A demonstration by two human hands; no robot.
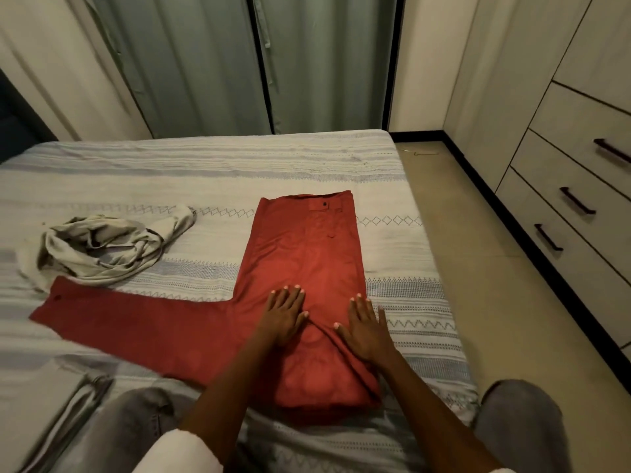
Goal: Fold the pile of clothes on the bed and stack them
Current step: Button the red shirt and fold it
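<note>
A red garment lies flat on the bed, its body running away from me and one long sleeve stretched out to the left. My left hand presses flat on the middle of the red cloth with straight fingers. My right hand lies flat beside it on the garment's right edge, next to a raised fold. A crumpled beige garment sits in a heap at the left, just beyond the sleeve's end.
A folded grey piece lies at the bed's near left corner. Drawers with dark handles line the right wall, with a strip of floor between them and the bed. Green curtains hang behind. My knees in grey trousers rest on the bed's near edge.
</note>
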